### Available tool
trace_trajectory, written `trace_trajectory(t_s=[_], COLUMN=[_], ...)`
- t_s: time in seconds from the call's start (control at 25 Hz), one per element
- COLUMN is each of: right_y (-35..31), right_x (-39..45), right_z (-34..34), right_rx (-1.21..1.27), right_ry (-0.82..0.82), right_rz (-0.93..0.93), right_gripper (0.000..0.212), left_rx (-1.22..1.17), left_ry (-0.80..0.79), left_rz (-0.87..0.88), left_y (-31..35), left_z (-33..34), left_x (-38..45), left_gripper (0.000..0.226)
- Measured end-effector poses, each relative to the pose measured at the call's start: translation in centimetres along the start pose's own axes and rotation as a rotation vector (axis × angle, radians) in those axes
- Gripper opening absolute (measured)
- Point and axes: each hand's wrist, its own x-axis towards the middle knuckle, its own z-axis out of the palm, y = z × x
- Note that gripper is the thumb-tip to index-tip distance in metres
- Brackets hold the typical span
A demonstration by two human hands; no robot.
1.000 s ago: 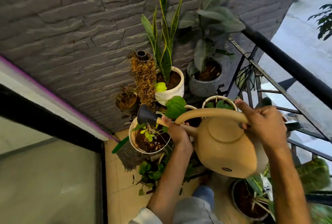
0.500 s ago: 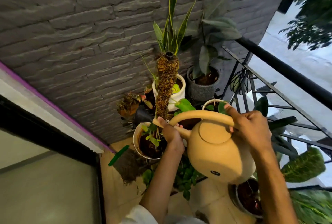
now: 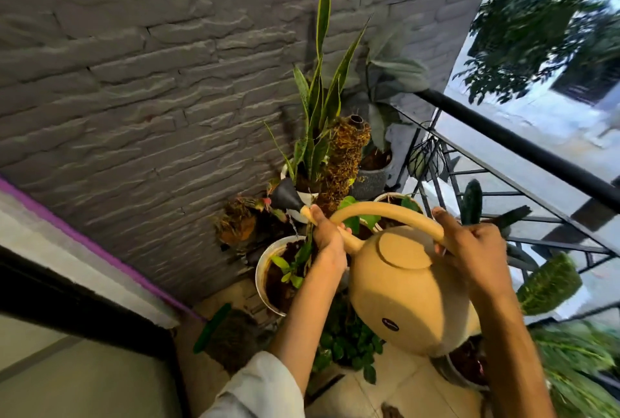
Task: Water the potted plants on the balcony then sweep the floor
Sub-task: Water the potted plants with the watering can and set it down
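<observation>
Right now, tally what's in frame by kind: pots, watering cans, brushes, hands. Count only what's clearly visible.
Pots: 6 (white snake plant pot, grey pot, white pot with the moss pole, orange pot, white pot behind the handle, pot at lower right)
Watering can: 1
Green-handled brush: 1
Hands: 2 (left hand, right hand)
Total: 10

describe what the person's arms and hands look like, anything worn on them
Both hands are bare, with no gloves, and no rings or watch can be seen. The left hand leads back along a bare forearm to a loose, light grey-white sleeve that ends near the elbow. The right hand has a bare forearm right down to the picture's lower edge; no sleeve shows on that side.
</observation>
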Motion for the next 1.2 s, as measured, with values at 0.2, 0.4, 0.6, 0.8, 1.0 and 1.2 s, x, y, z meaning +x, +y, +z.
trace_trajectory(t_s=[0.2, 0.4, 0.6, 0.8, 1.0, 1.2], right_y=[-1.2, -2.0, -1.5, -0.9, 1.9, 3.8], right_x=[-2.6, -3.8, -4.1, -3.8, -3.3, -2.3], right_z=[1.6, 2.4, 2.4, 1.8, 0.8, -0.6], right_rx=[0.033, 0.031, 0.017, -0.039, -0.102, -0.008], right_ry=[0.008, 0.017, 0.004, -0.089, -0.164, -0.164], right_rz=[0.051, 0.040, 0.061, 0.072, 0.017, 0.101], right_gripper=[0.069, 0.062, 0.061, 0.020, 0.024, 0.024], left_rx=[0.051, 0.017, 0.003, -0.033, -0.072, -0.062], left_ry=[-0.034, -0.054, 0.001, 0.004, 0.052, 0.115], left_rz=[-0.023, -0.027, -0.004, -0.023, 0.017, 0.058], left_y=[1.1, 1.6, 0.8, -0.2, -2.2, -3.9], left_z=[-2.0, -3.3, -4.4, -5.4, -6.2, -5.9], left_x=[0.2, -0.2, -0.9, -2.1, -2.1, -2.2], left_gripper=[0.057, 0.056, 0.061, 0.056, 0.064, 0.068])
